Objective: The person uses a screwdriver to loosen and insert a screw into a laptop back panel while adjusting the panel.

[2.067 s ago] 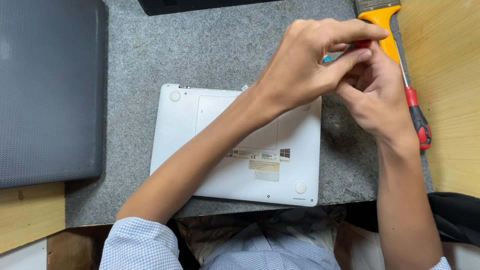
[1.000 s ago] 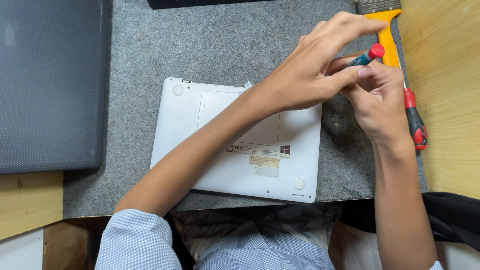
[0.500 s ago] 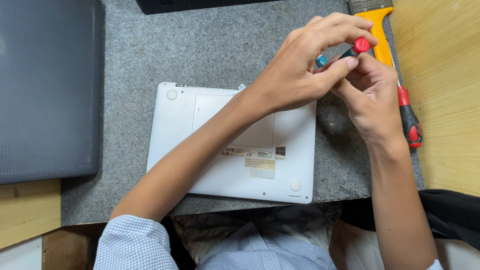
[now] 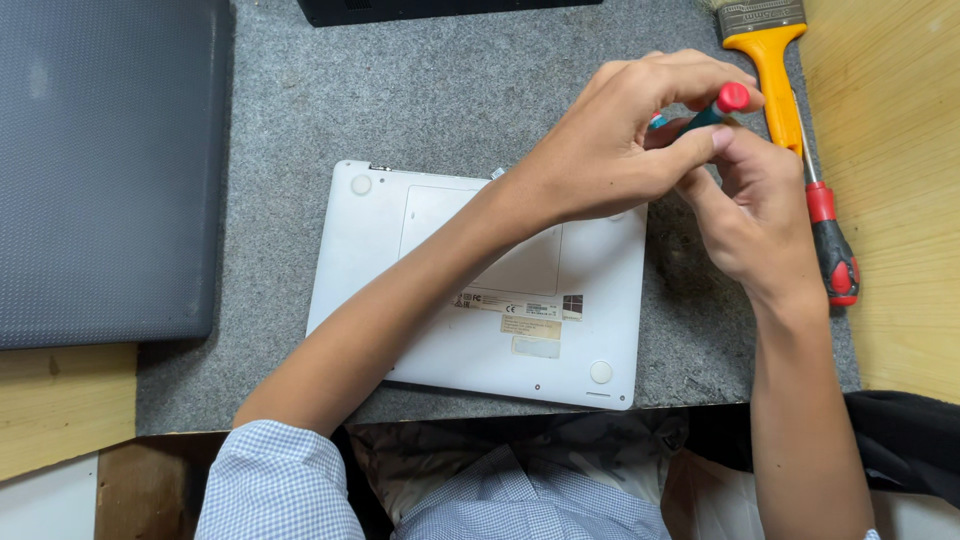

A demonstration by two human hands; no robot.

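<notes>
Smooth matt white plastic laptop base (image 4: 470,300) on rough grey felt mat (image 4: 420,90), pale grainy wood bench (image 4: 890,150) beneath.

A grey felt mat (image 4: 420,90) covers the wooden tabletop (image 4: 900,200). A closed dark grey laptop (image 4: 100,170) lies at the mat's left edge. At the right edge, an orange-handled brush (image 4: 770,50) lies beside a red-and-black screwdriver (image 4: 830,250). A black device (image 4: 440,10) sits at the far edge.

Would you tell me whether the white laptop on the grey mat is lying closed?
Closed, underside up: the white laptop lies flat with its rubber feet and labels facing the camera.
</notes>
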